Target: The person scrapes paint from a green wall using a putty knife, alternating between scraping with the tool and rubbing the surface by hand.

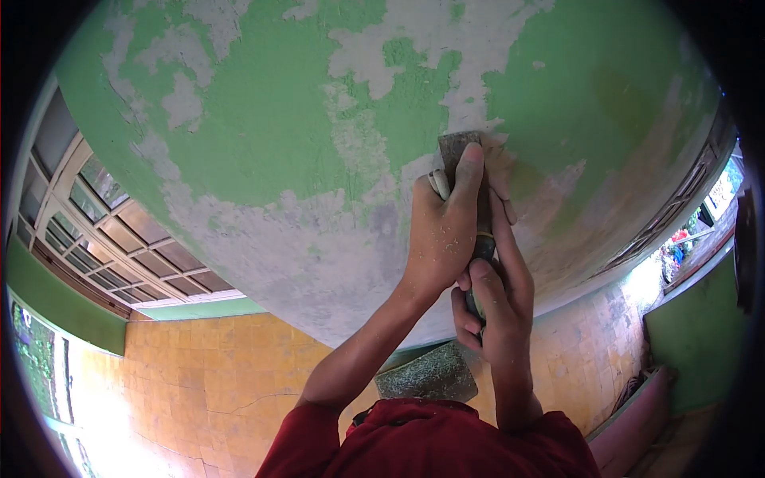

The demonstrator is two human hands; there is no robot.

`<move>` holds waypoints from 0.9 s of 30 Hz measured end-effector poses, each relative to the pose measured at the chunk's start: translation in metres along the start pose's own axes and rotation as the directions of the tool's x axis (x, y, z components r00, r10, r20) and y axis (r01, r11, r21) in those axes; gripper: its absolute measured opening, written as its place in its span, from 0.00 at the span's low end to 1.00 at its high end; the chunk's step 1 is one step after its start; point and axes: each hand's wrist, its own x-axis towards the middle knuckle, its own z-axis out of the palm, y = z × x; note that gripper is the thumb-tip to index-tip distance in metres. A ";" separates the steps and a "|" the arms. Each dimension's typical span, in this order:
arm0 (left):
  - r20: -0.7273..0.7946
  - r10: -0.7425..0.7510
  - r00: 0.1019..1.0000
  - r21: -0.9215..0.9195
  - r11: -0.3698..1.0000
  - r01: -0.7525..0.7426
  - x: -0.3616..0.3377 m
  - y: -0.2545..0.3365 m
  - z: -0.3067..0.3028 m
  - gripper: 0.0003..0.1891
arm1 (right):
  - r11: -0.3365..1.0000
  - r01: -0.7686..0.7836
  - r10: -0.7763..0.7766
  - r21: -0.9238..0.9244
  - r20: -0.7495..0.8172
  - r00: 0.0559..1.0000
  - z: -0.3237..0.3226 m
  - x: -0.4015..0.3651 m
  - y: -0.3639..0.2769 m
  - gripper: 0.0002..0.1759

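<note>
A paint scraper (460, 146) with a flat, worn metal blade touches the wall (271, 127), its edge where green paint meets bare whitish plaster. My left hand (448, 227) is closed round the upper part, thumb lying along the blade; a ring shows on one finger. Lower down, my right hand (504, 299) grips the dark handle, with some fingers stretched up beside the tool. Pale flakes cling to the back of my left hand. Peeled patches of plaster run across the wall above and to the left of the blade.
Below the wall lies a yellow tiled floor (231, 382). A dark grey surface (430, 374) strewn with pale flakes is just in front of my red shirt (422, 442). White-framed windows (119, 231) stand at the left. A low ledge (633, 418) is at the lower right.
</note>
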 end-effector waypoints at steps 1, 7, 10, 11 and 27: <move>0.021 -0.001 1.000 0.001 1.000 0.001 -0.003 -0.001 -0.002 0.27 | 1.000 0.014 -0.014 0.002 0.001 1.000 0.001 -0.003 0.003 0.40; 0.014 0.006 1.000 0.051 0.999 -0.006 0.008 0.013 0.005 0.26 | 0.999 0.003 -0.004 0.043 0.023 1.000 0.002 0.004 -0.019 0.39; 0.011 0.017 1.000 -0.010 1.000 -0.017 0.002 0.001 0.003 0.24 | 0.998 -0.005 0.002 0.056 0.057 0.998 -0.006 -0.001 -0.005 0.38; 0.015 0.025 1.000 -0.008 1.000 -0.025 0.008 0.003 0.004 0.24 | 0.998 0.004 -0.007 0.057 0.059 0.998 -0.004 0.004 -0.008 0.38; 0.026 -0.057 0.998 0.023 0.998 0.056 -0.001 0.002 0.003 0.20 | 0.999 -0.034 0.032 0.031 0.059 0.998 -0.010 0.001 -0.012 0.40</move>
